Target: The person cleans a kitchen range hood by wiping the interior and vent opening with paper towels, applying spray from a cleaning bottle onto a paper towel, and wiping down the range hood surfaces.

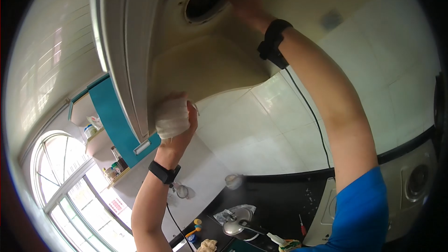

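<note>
My left hand (189, 126) is closed round a folded white cloth (171, 120) and holds it against the lower inside edge of the range hood (205, 72). My right hand (245, 0) reaches up inside the hood, beside the rim of a round dark opening (205, 2). Its fingers lie in shadow at the top edge of the view. A small pale patch shows by the fingertips; I cannot make out what it is. Both wrists wear black bands, with a thin black cable (305, 98) hanging from the right one.
Below are a black countertop (275, 186), a pot lid (234, 227), a red-handled screwdriver (303, 226), a crumpled beige cloth (207, 246) and a gas stove (396, 191). A teal cabinet (114, 116) with open shelves hangs at left, near an arched window (58, 168).
</note>
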Demonstrator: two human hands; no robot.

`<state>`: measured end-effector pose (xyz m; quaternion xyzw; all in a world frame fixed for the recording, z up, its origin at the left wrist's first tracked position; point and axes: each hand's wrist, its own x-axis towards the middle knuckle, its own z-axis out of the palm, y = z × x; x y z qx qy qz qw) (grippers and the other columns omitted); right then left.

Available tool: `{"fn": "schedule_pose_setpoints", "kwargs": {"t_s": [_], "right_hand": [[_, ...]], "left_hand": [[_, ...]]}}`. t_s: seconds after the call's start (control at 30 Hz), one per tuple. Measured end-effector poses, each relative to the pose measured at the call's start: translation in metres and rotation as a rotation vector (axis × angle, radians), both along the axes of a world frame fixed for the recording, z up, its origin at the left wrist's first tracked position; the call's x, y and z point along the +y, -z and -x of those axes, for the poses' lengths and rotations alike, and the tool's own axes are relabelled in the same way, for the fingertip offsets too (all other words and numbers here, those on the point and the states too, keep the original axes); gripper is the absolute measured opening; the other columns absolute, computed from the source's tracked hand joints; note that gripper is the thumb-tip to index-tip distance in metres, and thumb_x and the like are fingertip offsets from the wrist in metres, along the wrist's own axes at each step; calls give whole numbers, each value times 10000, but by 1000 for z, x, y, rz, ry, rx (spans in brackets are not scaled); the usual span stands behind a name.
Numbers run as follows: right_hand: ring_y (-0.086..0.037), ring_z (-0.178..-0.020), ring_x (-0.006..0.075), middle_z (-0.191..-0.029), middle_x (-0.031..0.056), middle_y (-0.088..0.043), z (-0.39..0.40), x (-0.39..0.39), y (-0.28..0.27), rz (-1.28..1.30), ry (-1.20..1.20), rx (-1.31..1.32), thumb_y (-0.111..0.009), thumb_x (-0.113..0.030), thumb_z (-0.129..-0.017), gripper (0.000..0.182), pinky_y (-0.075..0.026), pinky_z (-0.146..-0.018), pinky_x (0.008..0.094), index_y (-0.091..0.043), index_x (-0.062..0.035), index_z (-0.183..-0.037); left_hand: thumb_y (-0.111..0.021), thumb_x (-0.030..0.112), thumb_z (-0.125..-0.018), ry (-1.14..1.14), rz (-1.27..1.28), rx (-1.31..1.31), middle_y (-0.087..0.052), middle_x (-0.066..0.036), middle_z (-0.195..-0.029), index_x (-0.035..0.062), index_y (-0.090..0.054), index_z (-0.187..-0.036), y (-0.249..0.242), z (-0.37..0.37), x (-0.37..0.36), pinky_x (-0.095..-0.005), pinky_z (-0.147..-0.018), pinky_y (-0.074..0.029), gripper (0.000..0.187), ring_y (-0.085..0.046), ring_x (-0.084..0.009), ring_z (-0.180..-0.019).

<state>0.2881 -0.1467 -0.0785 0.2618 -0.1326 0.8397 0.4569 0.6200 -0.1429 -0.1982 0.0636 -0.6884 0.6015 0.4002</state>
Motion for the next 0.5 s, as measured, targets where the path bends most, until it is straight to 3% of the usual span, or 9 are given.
{"fn": "schedule_pose_setpoints", "kwargs": {"t_s": [0.03,0.1,0.23,0.3,0.43,0.5], "right_hand": [[-638,-1053,315,-1147,101,-633,-7,15,9,-3,-4,5,-646,-207,-890,246,-518,-845,462,-676,-131,-1122],[-633,-1076,344,-1241,151,-613,-7,49,28,-327,-89,140,-638,-106,-926,334,-491,-956,436,-607,-44,-1252],[-646,-1028,318,-1234,134,-617,-5,56,29,-328,58,206,-646,-95,-918,328,-461,-965,448,-618,-65,-1244],[-648,-991,284,-1197,99,-640,-13,59,19,-409,323,271,-668,-91,-893,308,-435,-944,425,-645,-90,-1200],[-645,-974,246,-1139,77,-661,-15,57,6,-482,485,139,-674,-84,-872,272,-425,-903,379,-670,-108,-1143],[-641,-957,231,-1094,66,-672,-16,55,16,-348,487,220,-668,-74,-865,244,-424,-889,376,-680,-109,-1106]], "left_hand": [[-619,-9,-828,-4,-3,5,-617,-128,-929,38,-610,-1034,0,0,0,-360,-724,-505,212,-627,-266,-807],[-625,9,-838,81,-17,20,-623,-119,-928,42,-613,-1035,-2,1,-2,-345,-717,-507,200,-633,-248,-798],[-626,6,-837,39,-19,15,-623,-119,-928,38,-612,-1032,-1,2,0,-324,-707,-505,199,-632,-248,-798],[-625,-5,-833,31,18,0,-621,-117,-924,34,-610,-1030,-2,1,0,-316,-706,-505,201,-630,-249,-796],[-620,-11,-834,-4,180,-35,-620,-115,-926,31,-608,-1032,-10,-5,-11,-319,-707,-508,203,-629,-247,-800],[-625,-3,-836,83,9,2,-617,-115,-929,34,-611,-1040,-3,-1,0,-320,-708,-508,208,-626,-244,-803]]}}
